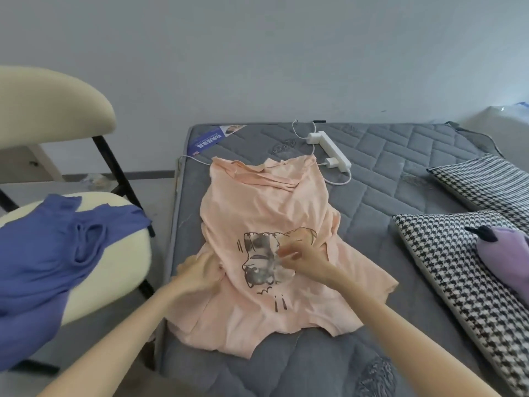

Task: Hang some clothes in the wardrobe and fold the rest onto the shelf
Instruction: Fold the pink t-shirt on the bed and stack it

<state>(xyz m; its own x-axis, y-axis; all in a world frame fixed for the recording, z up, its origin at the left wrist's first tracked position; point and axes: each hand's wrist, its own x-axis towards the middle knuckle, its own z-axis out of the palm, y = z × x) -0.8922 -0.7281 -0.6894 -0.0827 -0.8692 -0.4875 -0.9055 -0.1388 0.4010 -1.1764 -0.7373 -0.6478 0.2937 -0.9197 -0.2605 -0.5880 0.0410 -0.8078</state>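
A peach T-shirt (266, 204) with a grey cat print lies spread on the grey mattress (400, 156), its hem toward the far end. My left hand (197, 275) grips the cloth at the shirt's left side, near a sleeve. My right hand (300, 260) rests on the print, fingers curled and pinching the fabric there. A blue garment (48, 247) is draped over the cream chair (120, 253) at the left. No wardrobe or shelf is in sight.
A white power strip (329, 149) with a charger and cable lies on the mattress beyond the shirt. Two houndstooth cushions (446, 270) and a purple plush toy (506, 253) sit at the right. A second cream chair back (51, 110) stands at the far left.
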